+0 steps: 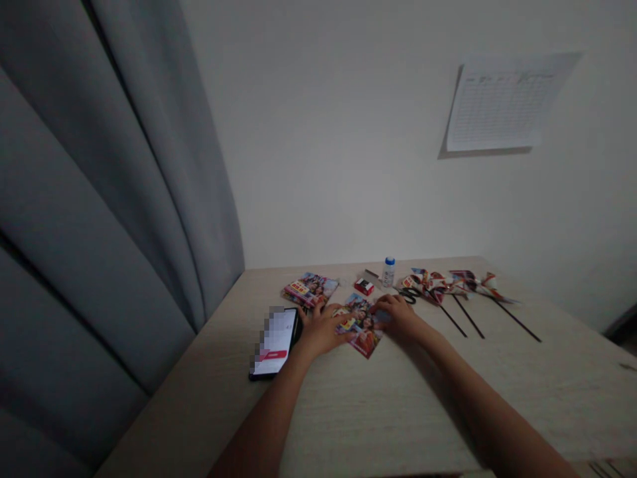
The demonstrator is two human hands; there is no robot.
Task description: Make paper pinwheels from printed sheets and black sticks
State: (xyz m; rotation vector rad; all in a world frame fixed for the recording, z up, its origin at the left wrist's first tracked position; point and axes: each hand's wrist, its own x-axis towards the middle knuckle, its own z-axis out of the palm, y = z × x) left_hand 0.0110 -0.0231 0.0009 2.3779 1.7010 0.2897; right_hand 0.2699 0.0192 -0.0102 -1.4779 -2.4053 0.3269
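A colourful printed paper sheet [367, 342] lies flat on the table, turned cornerwise to me. My left hand [323, 330] rests at its left side with fingers spread, the thumb and a finger reaching over the print. From the right, my right hand [399, 317] touches the sheet's right edge. Its thumb and fingers are apart, with part of the sheet showing between them. Beside my left wrist lies a phone [276, 340] with a lit screen. Just beyond the hands are a stack of similar printed sheets [312, 289] and black-handled scissors [409, 295].
A small red box [364, 286] and a blue-capped bottle [389, 273] stand toward the back. Several paper pinwheels on dark sticks [468, 315] lie at the right of the wooden table [378, 425]. A grey curtain [124, 199] hangs left; a paper form [497, 109] is on the wall.
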